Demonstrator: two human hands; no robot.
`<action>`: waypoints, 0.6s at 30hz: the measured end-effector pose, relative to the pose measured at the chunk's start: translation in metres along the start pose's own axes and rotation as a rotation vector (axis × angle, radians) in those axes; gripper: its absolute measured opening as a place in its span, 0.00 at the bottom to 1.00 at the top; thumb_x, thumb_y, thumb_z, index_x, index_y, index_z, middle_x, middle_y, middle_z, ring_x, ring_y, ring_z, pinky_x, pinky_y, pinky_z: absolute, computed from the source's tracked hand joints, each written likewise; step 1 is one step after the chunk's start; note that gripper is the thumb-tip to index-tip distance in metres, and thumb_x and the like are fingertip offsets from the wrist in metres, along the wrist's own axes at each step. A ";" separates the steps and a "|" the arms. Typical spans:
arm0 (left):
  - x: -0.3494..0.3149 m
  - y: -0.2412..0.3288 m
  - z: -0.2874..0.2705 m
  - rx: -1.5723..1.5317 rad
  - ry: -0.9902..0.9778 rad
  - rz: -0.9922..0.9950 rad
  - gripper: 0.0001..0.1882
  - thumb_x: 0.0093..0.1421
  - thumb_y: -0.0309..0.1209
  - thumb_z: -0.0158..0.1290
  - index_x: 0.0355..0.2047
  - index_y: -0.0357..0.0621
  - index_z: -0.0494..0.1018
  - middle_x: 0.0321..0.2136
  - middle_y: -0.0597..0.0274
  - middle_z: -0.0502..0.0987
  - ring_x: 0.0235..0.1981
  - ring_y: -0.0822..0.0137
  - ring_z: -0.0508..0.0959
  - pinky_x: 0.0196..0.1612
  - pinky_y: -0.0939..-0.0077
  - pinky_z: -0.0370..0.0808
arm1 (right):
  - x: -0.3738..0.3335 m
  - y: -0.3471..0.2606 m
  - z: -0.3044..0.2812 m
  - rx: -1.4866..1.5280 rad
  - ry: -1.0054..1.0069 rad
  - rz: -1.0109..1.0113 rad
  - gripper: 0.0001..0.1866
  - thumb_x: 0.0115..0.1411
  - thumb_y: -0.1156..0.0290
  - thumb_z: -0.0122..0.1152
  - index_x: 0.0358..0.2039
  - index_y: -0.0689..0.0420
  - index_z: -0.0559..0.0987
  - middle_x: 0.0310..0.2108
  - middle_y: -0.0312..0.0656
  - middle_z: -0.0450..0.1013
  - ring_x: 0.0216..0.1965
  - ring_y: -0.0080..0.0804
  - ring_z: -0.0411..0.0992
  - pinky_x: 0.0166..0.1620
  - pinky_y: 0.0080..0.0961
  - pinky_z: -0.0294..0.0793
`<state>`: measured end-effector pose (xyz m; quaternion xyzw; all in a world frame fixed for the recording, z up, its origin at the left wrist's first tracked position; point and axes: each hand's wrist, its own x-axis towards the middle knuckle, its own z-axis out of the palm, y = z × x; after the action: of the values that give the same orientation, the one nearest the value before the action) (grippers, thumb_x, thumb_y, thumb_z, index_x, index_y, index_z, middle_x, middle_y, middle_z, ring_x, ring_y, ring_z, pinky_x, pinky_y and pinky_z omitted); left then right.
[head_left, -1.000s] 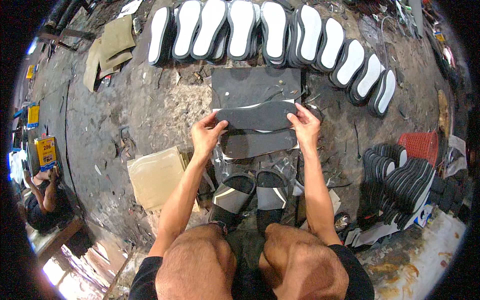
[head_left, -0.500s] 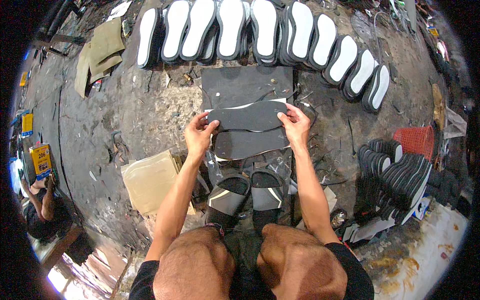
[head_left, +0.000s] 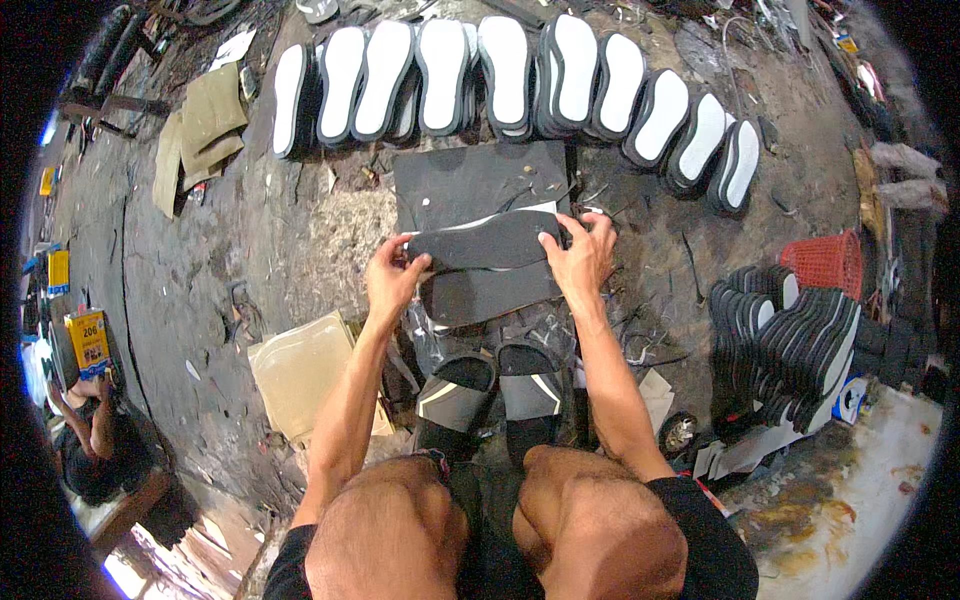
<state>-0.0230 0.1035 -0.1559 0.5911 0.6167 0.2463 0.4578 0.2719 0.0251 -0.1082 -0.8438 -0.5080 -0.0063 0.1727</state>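
A black shoe sole (head_left: 482, 242) with a white edge along its far side lies crosswise in front of me. My left hand (head_left: 394, 278) pinches its left end, thumb on top and fingers curled behind. My right hand (head_left: 580, 252) grips the right end, thumb on the upper face and the other fingers raised around the far edge. Just nearer to me is another dark sole-shaped piece (head_left: 490, 293), partly covered by the first. Under them lies a flat dark board (head_left: 480, 178).
White-topped soles (head_left: 443, 75) stand in an arc of stacks at the far side. Tan sheets (head_left: 305, 370) lie by my left forearm. At right are piled black soles (head_left: 805, 345) and a red basket (head_left: 825, 262). Another person (head_left: 90, 440) sits at far left.
The held sole now overlaps more of the piece nearer to me. My right hand's fingers have lifted and spread a little. The whole view has shifted slightly.
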 end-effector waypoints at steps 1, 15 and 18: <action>-0.010 0.013 0.008 -0.219 -0.057 -0.005 0.23 0.57 0.25 0.67 0.52 0.37 0.76 0.42 0.61 0.80 0.37 0.71 0.80 0.38 0.71 0.80 | -0.002 0.013 -0.004 0.217 -0.052 0.167 0.28 0.53 0.56 0.77 0.52 0.54 0.82 0.49 0.44 0.75 0.45 0.28 0.72 0.50 0.30 0.74; -0.001 0.138 -0.013 -1.105 -0.083 -0.253 0.30 0.69 0.62 0.42 0.39 0.48 0.77 0.36 0.64 0.79 0.44 0.67 0.76 0.51 0.66 0.69 | -0.063 -0.039 -0.149 0.745 0.243 -0.485 0.13 0.46 0.75 0.74 0.34 0.53 0.83 0.40 0.39 0.81 0.36 0.38 0.76 0.41 0.35 0.74; 0.010 0.188 -0.031 -1.387 -0.166 -0.418 0.32 0.68 0.65 0.42 0.38 0.46 0.74 0.35 0.61 0.77 0.44 0.60 0.76 0.56 0.57 0.73 | -0.071 -0.076 -0.185 0.727 -0.147 -0.925 0.16 0.55 0.60 0.69 0.44 0.46 0.85 0.48 0.34 0.80 0.44 0.31 0.76 0.48 0.32 0.73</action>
<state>0.0458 0.1546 0.0141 0.0516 0.3823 0.4421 0.8098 0.2031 -0.0589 0.0744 -0.4196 -0.8034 0.1520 0.3942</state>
